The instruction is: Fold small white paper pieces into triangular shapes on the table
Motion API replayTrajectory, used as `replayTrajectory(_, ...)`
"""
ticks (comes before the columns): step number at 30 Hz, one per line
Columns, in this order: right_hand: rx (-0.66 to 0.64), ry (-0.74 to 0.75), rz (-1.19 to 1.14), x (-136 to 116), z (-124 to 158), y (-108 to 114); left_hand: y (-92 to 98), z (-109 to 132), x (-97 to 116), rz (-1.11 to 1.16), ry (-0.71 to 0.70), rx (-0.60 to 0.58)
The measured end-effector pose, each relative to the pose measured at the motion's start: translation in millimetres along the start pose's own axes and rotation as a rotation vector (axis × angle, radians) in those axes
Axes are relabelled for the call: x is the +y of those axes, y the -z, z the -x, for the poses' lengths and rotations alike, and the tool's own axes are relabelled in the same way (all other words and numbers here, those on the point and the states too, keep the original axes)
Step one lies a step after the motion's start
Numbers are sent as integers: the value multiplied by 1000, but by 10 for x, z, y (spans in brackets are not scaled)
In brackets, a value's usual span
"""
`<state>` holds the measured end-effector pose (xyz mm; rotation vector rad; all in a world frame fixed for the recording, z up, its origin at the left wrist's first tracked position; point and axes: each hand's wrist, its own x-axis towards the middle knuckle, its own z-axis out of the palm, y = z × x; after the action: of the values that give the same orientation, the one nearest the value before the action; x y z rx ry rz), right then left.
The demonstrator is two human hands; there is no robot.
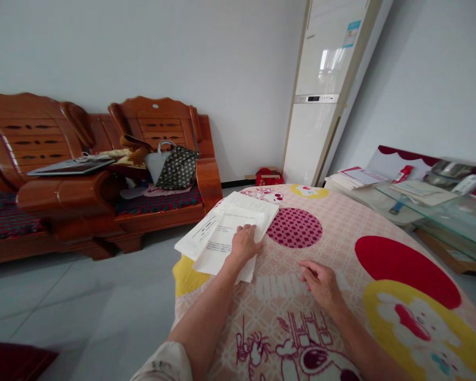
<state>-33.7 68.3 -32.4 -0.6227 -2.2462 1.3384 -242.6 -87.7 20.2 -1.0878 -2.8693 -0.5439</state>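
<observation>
While white printed papers (218,233) lie overlapping, the left grip (244,244) rests spread on them, the right grip (324,283) loosely curled together.

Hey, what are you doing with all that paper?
A person is sitting or standing at a table with a patterned tablecloth. Their left hand rests on top of some loose, overlapping papers with print on them. Their right hand is at the tablecloth, beside the papers, fingers curled; I can't see anything in it.

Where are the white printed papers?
In the head view, the white printed papers lie on the patterned pink tablecloth's left side, under the left hand.
</observation>
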Motion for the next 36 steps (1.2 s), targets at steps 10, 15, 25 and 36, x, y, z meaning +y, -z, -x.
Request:
replayTrajectory(10, 15, 44, 20, -77, 23, 18, -19, -39, -151, 164, 77, -1)
replayTrajectory(15, 2, 30, 8, -56, 33, 13, -26, -32, -185, 146, 86, 42)
replayTrajectory(25, -2, 44, 21, -56, 35, 16, 161, -31, -152, 144, 191, -13)
replayTrajectory(36, 9, 54, 25, -91, 36, 20, 260, -74, -235, 181, 333, 47)
